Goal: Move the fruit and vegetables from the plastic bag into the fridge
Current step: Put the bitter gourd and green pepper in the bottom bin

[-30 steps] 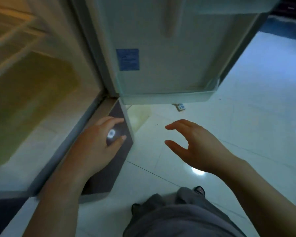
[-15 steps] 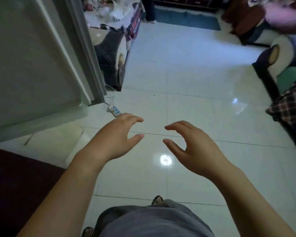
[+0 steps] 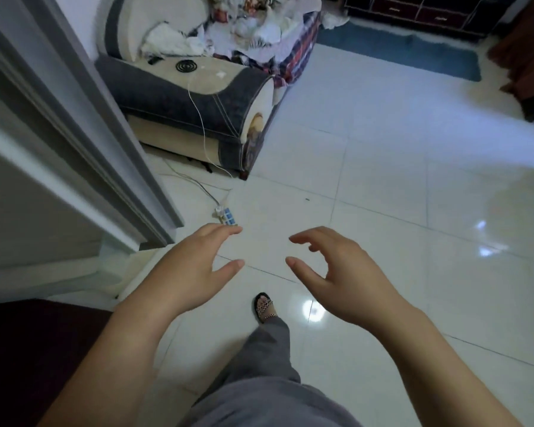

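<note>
I stand on a glossy white tiled floor (image 3: pixel 383 180) that mirrors ceiling lights, and a small white and blue power strip (image 3: pixel 225 217) lies on it just past my left fingertips. Beyond the power strip stands a grey and cream sofa (image 3: pixel 173 87), its seat heaped with cloth and bags, a black spiral coil (image 3: pixel 186 66) on the near armrest and a thin white cable (image 3: pixel 199 118) trailing from the armrest down to the strip. Far beyond and right of the strip lie a blue rug (image 3: pixel 398 53) and a dark low cabinet (image 3: pixel 429 10). The fridge door (image 3: pixel 43 180) fills the space left of the strip; it stands upright, its long grey edge slanting from the far left down toward the strip, the lower corner ending just short of it. My left hand (image 3: pixel 185 272) and right hand (image 3: pixel 346 278) hover on the near side of the strip, a gap between them, both empty, fingers loosely curved, thumbs spread away from the fingers. Nearer than the strip, between my forearms, my sandalled foot (image 3: pixel 264 306) rests on the tiles below a grey trouser leg (image 3: pixel 259 365).
</note>
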Demonstrator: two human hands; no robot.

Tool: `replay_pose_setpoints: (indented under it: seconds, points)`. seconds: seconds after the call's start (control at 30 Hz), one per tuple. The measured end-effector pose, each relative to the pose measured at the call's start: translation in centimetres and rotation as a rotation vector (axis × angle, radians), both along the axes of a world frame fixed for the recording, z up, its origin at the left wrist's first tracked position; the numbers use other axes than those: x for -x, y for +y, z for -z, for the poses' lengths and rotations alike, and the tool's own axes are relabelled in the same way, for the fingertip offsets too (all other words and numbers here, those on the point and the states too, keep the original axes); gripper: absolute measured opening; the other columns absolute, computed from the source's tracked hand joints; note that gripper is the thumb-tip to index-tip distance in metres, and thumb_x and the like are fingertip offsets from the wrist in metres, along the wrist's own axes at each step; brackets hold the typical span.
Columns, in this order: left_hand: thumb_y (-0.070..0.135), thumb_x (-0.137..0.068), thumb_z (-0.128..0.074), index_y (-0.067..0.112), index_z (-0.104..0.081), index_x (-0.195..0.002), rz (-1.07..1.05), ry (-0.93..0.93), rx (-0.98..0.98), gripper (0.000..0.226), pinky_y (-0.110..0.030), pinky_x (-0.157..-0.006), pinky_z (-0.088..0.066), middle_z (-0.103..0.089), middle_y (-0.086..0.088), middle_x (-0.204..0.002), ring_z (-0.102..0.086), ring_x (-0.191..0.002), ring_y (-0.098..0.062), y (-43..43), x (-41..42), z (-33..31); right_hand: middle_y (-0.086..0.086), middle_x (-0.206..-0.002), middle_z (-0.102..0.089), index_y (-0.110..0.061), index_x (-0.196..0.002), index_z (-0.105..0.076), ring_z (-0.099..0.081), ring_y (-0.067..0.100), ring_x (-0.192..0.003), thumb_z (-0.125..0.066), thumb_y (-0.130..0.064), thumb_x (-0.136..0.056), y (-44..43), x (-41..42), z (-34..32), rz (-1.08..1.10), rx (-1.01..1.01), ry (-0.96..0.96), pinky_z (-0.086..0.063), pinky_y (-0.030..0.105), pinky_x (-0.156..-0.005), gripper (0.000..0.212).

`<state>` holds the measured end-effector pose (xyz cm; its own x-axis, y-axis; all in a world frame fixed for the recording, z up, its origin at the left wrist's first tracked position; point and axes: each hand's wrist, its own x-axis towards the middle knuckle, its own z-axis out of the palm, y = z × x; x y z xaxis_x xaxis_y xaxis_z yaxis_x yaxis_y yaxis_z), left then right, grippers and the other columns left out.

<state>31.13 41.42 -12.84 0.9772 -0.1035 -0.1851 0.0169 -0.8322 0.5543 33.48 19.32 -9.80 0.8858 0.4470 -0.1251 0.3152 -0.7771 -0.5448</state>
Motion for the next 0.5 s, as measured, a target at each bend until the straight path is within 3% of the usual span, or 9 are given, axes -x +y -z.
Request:
replay_pose_setpoints:
  seconds: [0.1,0.23,0.37,0.5]
  points:
    - [0.044,-0.088,-0.052,0.032,-0.040,-0.133,0.126,0.061,-0.051,0.048,-0.029,-0.099,-0.039,-0.042,0.010,-0.138,-0.045,-0.122,-0.010,-2.2,-8.4,0.6,-0.018,-0.124,-0.052,-0.032,-0.123,-0.050,-0.050,0.002,-0.108,-0.047,-0.048,-0.090,-1.6,-7.2,-0.6,0.009,0.071,-0.022,-0.039,0.019,-0.081,0.037]
    - [0.048,-0.089,-0.048,0.034,-0.037,-0.134,0.257,0.094,-0.086,0.049,-0.036,-0.099,-0.041,-0.040,0.010,-0.140,-0.044,-0.123,-0.011,-6.3,-18.7,-1.5,-0.021,-0.124,-0.051,-0.034,-0.123,-0.050,-0.049,-0.001,-0.108,-0.047,-0.050,-0.089,-4.7,-15.3,-1.7,0.080,0.129,-0.007,-0.036,0.016,-0.081,0.037]
    - [0.049,-0.090,-0.046,0.036,-0.035,-0.135,0.176,0.038,-0.053,0.047,-0.033,-0.097,-0.042,-0.037,0.014,-0.142,-0.044,-0.121,-0.008,-6.1,-25.0,-2.9,-0.021,-0.124,-0.051,-0.033,-0.122,-0.052,-0.049,-0.001,-0.109,-0.048,-0.048,-0.089,-4.1,-22.6,-1.1,0.115,0.082,-0.005,-0.038,0.018,-0.080,0.036]
    - [0.050,-0.089,-0.047,0.036,-0.034,-0.135,0.024,0.127,-0.076,0.050,-0.035,-0.098,-0.043,-0.039,0.014,-0.140,-0.046,-0.118,-0.008,-0.7,-28.4,-1.6,-0.017,-0.124,-0.052,-0.031,-0.121,-0.052,-0.050,0.002,-0.110,-0.049,-0.046,-0.090,0.7,-30.3,0.4,-0.096,0.063,0.021,-0.037,0.018,-0.082,0.035]
